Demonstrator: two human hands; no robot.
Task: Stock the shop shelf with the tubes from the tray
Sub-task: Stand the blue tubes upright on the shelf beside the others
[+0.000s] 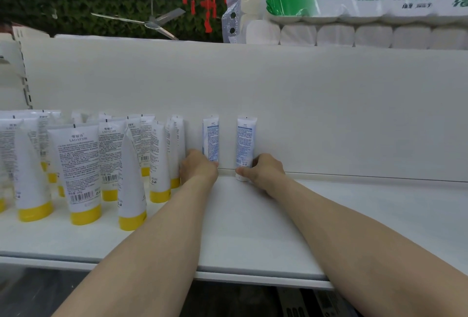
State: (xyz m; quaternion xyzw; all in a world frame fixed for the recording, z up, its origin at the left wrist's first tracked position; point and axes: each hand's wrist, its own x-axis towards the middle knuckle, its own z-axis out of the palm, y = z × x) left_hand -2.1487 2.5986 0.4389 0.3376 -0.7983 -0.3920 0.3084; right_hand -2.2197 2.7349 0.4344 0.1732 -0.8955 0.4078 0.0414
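Shelf (253,228), left end: yellow-cap tubes (83,175) stand on their caps, several rows deep, so that part looks stocked. Left hand (198,166) is curled round the base of the left tube (210,139), fingers mostly hidden. Right tube (245,142) is pinched at the base by the right hand (266,168), thumb by the cap. Both tubes are upright against the back wall, apart. Judgement: a new row, only two tubes so far. Tray out of view; number left unknown.

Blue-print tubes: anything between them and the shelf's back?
Nothing visible does. The left hand grips the left blue-print tube and the right hand the right blue-print tube, both upright at the back panel. Yellow-capped tubes crowd only the left hand's side.
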